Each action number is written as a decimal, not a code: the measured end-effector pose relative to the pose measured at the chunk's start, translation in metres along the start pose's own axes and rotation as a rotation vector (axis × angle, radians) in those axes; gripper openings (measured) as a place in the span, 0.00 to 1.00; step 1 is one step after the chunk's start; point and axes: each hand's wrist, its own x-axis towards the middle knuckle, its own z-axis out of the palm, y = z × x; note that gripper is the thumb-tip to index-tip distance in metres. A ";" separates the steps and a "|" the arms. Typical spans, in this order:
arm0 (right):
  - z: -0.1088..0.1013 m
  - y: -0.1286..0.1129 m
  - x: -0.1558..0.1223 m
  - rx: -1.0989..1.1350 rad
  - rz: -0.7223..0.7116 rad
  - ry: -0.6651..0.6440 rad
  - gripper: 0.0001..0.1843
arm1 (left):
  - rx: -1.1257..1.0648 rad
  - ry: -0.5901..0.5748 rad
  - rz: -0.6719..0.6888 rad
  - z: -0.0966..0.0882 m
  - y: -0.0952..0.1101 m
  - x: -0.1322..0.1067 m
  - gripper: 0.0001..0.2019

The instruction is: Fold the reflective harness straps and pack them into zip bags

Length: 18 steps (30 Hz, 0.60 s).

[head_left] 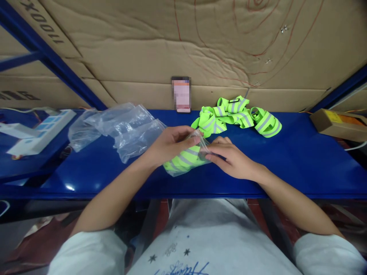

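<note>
My left hand [169, 144] pinches the top edge of a small clear plastic bag [175, 170] at the middle of the blue bench. Inside the bag lies a folded neon-green band with grey reflective stripes [185, 159]. My right hand [231, 157] grips the bag's open end from the right, fingers closed on the plastic. Just beyond my hands sits a loose pile of the same neon-green reflective bands [237, 115].
A heap of empty clear bags [120, 128] lies to the left on the blue bench [301, 160]. A phone [181, 94] leans on the cardboard back wall. A white power strip [37, 131] is far left; a cardboard box [338, 124] far right.
</note>
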 end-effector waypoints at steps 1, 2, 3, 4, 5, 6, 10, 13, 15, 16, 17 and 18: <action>-0.001 0.000 0.000 0.002 0.013 -0.025 0.15 | -0.001 0.035 0.030 0.000 0.000 0.000 0.17; -0.002 -0.001 0.000 -0.008 0.019 -0.041 0.15 | -0.007 0.077 0.069 0.000 0.000 0.001 0.16; -0.002 -0.002 0.000 -0.030 0.017 -0.038 0.15 | -0.016 0.118 0.106 0.001 0.000 0.001 0.15; -0.002 -0.002 0.000 -0.058 0.007 -0.005 0.14 | -0.030 0.153 0.138 0.001 0.001 0.001 0.14; -0.002 -0.003 0.000 -0.080 -0.001 0.061 0.14 | -0.048 0.180 0.165 0.000 0.002 0.001 0.13; -0.002 -0.004 0.000 -0.091 -0.005 0.154 0.15 | -0.070 0.202 0.190 0.000 0.002 0.000 0.12; -0.002 -0.007 0.000 -0.027 0.053 0.458 0.22 | -0.194 0.185 0.257 -0.001 0.003 0.000 0.12; -0.002 -0.005 0.001 0.080 0.080 0.532 0.19 | -0.241 0.115 0.239 -0.001 0.001 0.002 0.14; -0.002 -0.003 0.000 0.134 0.091 0.556 0.14 | -0.232 0.103 0.248 -0.002 -0.001 0.004 0.15; -0.004 -0.001 0.000 0.144 0.096 0.546 0.10 | -0.216 0.094 0.252 -0.003 -0.001 0.004 0.16; -0.006 0.000 0.000 0.135 0.098 0.524 0.08 | -0.189 0.080 0.253 -0.005 -0.001 0.005 0.17; -0.010 0.002 -0.001 0.109 0.089 0.490 0.07 | -0.147 0.065 0.255 -0.006 0.000 0.005 0.18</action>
